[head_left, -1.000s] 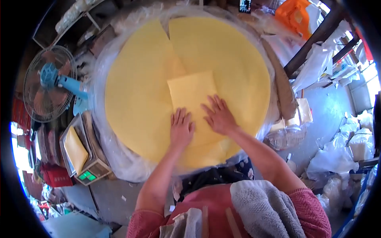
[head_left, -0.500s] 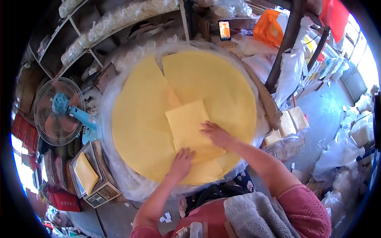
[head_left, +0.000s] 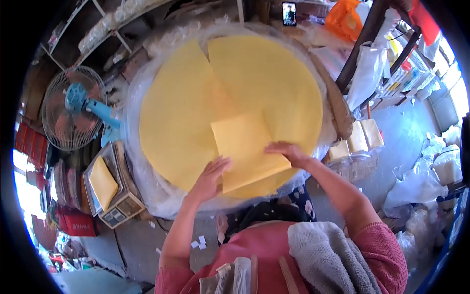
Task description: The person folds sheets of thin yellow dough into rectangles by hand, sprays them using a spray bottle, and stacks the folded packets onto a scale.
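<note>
A folded yellow sheet (head_left: pixel 249 149) lies as a rough rectangle on the near half of a large round yellow sheet (head_left: pixel 171 112), whose far side is parted by a narrow slit. My left hand (head_left: pixel 209 180) is at the left edge of the folded piece, fingers stretched out and pointing up and inward. On the opposite side, my right hand (head_left: pixel 288 153) reaches over the right edge, its extended fingers resting on the folded surface. Clear plastic film (head_left: pixel 134 142) spreads out beneath the round sheet and around its rim.
A blue fan (head_left: pixel 76 98) stands to the left. Below it, a box (head_left: pixel 122 213) holds another folded yellow piece (head_left: pixel 103 183). A lit phone (head_left: pixel 289 13) is propped at the far side. Wrapped yellow packs (head_left: pixel 358 137) sit right; plastic bags (head_left: pixel 416 181) pile up beyond.
The folded sheet's near edge now lies as one straight slanted line. My right hand has slid toward its right edge, my left hand to its left edge. The view has tilted downward.
</note>
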The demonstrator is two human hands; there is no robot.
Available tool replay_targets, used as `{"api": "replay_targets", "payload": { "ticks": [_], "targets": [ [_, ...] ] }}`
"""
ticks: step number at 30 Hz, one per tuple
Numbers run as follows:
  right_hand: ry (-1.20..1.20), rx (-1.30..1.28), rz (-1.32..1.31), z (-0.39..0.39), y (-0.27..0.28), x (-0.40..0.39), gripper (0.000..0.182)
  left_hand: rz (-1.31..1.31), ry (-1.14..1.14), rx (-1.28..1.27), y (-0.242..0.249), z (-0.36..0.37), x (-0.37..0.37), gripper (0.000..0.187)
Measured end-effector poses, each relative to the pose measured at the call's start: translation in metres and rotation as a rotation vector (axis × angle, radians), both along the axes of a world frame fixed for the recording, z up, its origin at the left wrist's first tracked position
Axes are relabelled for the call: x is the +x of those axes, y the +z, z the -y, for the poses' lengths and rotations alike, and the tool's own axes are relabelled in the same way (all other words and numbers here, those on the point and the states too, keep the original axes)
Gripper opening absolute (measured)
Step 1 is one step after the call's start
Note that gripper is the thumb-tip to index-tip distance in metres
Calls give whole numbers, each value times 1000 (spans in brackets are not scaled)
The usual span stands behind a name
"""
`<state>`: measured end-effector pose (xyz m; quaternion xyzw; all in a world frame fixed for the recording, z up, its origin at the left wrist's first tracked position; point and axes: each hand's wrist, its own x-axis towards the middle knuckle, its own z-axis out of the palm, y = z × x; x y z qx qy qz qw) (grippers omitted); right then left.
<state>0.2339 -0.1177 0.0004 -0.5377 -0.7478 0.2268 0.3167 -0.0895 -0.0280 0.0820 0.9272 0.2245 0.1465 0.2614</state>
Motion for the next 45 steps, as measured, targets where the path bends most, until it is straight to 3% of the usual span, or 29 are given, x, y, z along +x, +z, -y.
{"api": "replay_targets", "payload": {
  "ticks": [1, 6, 7, 9, 10, 11, 14, 17, 26, 29, 35, 38, 41, 44, 45],
  "targets": [
    [13, -21, -42, -1, -2, 1, 39, 9, -19, 176, -14, -6, -1, 47],
    [0, -102, -223, -13, 1, 9, 40, 231, 163, -81, -53, -22, 7, 24],
    [-118, -178, -189, -17, 5, 7, 33, 271, 232, -160, -51, -21, 12, 17],
    [-349, -327, -118, -30, 21, -3, 24, 104, 445, -255, -55, -29, 21, 10],
    [-465, -399, -83, -36, 25, -6, 24, 16, 549, -300, -58, -33, 25, 11],
    [-513, -381, -134, -43, 11, -2, 30, 150, 563, -258, -63, -36, 29, 18],
    [-574, -456, -148, -54, 29, -9, 29, 209, 690, -410, -63, -42, 42, 18],
    [-632, -407, -63, -66, 22, -12, 30, 333, 727, -328, -94, -50, 46, 20],
    [-667, -576, 87, -87, 22, -12, 32, 95, 789, -333, -92, -64, 53, 34],
    [-652, -580, 103, -89, 25, -12, 34, 265, 686, -559, -79, -58, 46, 41],
    [-646, -625, 110, -91, 27, -14, 34, 95, 736, -467, -67, -48, 44, 52],
    [-658, -613, 197, -96, 20, -13, 37, -37, 782, -660, -69, -64, 47, 62],
    [-625, -624, 148, -94, 31, -15, 40, -103, 786, -21, -30, -63, 70, 68],
    [-645, -639, 212, -99, 25, -16, 40, -177, 612, 355, -45, -74, 101, 70],
    [-629, -659, 216, -99, 29, -17, 43, -159, 569, 303, -55, -78, 106, 69]
  ]
}}
